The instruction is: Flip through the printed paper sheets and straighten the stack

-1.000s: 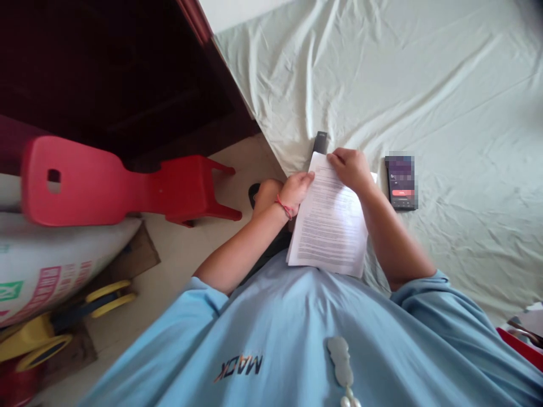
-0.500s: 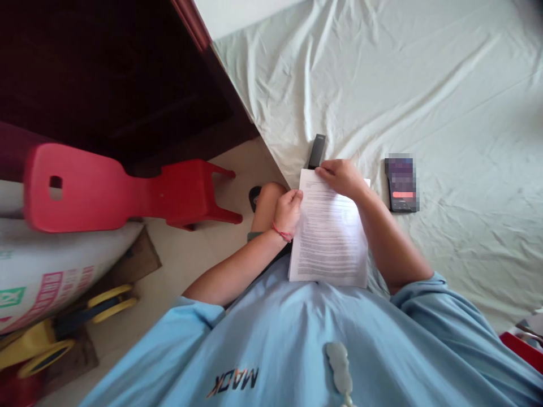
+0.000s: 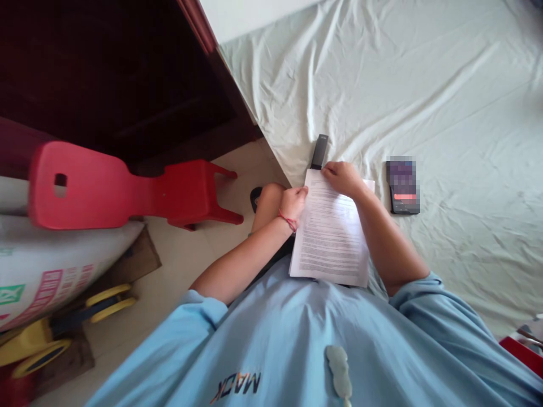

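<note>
A stack of printed paper sheets (image 3: 328, 237) rests on my lap at the edge of a bed. My left hand (image 3: 292, 203), with a red string at the wrist, pinches the left edge of the sheets near the top. My right hand (image 3: 341, 176) is closed on the top edge of the same sheets. A slim black stapler-like object (image 3: 319, 151) lies on the bedsheet just beyond the paper's top. A dark phone (image 3: 403, 185) with a lit screen lies on the sheet to the right of my right hand.
The pale wrinkled bedsheet (image 3: 424, 85) spreads ahead and to the right. A red plastic stool (image 3: 127, 189) lies tipped on the floor at left, beside a dark wooden cabinet (image 3: 106, 73), a printed sack (image 3: 51, 271) and a yellow wheeled toy (image 3: 63, 328).
Both hands shifted slightly with the paper stack, first toward me, then back up and to the right. The grip on the sheets stays the same.
</note>
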A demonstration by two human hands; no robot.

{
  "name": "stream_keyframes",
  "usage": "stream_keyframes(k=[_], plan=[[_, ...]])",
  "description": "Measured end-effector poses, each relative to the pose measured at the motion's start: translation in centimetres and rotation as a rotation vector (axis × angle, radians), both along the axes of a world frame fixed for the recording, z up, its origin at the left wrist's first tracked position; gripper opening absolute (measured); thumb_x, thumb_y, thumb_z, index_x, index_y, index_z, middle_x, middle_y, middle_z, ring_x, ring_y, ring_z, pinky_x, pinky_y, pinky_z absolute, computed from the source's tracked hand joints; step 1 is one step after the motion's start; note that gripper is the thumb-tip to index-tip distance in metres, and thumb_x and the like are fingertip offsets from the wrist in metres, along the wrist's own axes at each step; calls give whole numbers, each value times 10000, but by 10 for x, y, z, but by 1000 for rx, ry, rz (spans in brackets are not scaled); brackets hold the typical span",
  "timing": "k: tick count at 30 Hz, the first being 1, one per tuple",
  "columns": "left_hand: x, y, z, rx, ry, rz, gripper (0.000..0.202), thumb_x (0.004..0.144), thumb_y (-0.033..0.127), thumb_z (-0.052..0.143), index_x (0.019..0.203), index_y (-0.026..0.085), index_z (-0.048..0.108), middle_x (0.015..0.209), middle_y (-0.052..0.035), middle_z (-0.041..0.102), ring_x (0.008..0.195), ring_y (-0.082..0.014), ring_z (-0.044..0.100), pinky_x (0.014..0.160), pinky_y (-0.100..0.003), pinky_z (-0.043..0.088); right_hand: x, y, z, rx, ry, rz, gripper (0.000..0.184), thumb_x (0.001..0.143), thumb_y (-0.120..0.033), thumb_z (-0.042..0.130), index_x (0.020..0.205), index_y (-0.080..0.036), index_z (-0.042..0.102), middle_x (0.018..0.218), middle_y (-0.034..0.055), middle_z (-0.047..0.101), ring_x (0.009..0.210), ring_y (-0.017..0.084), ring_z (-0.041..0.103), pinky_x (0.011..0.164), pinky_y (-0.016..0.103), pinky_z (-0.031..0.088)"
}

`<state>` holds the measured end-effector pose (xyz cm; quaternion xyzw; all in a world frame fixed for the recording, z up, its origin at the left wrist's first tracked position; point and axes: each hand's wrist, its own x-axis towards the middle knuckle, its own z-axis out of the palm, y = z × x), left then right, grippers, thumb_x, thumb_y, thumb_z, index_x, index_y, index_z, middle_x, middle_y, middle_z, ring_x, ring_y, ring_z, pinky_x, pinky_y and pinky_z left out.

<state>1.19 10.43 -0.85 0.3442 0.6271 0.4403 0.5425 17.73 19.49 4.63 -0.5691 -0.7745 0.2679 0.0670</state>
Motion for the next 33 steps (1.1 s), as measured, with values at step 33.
stream_keyframes(k=[33], plan=[[7, 12, 26, -23, 262, -69, 422, 910, 257, 584, 510, 195, 468, 537, 3, 407, 612, -155, 420, 619, -318, 260, -3, -31, 7, 437, 3, 116, 572, 1008, -100, 390, 1478, -297, 649, 1557, 51, 642, 1506, 294, 487, 1272, 581, 315]])
